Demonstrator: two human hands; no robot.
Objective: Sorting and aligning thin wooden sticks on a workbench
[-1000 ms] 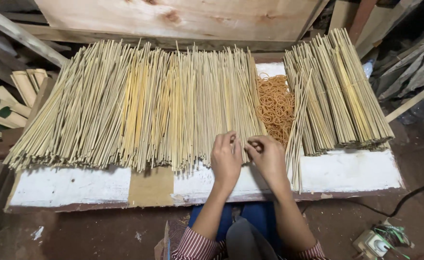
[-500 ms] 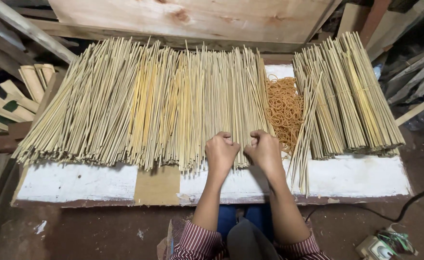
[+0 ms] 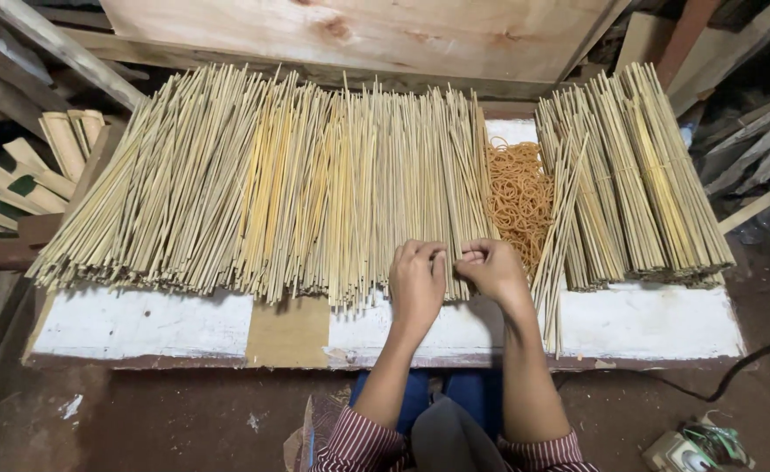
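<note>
Two hands working at the near edge of a wide spread of thin pale bamboo sticks (image 3: 271, 183)

Left hand (image 3: 417, 281) and right hand (image 3: 490, 269) are curling closed fingers around stick ends on the white surface (image 3: 140, 319); orange rubber bands (image 3: 518, 197) are lying just beyond the right fingers

A large plywood sheet (image 3: 359, 31) leans along the top of the frame. Cut bamboo offcuts (image 3: 27, 170) lie at the left edge. Grey planks (image 3: 765, 149) crowd the upper right. A black cable (image 3: 717, 385) snakes across the dirt floor (image 3: 140, 419) at lower right.
</note>
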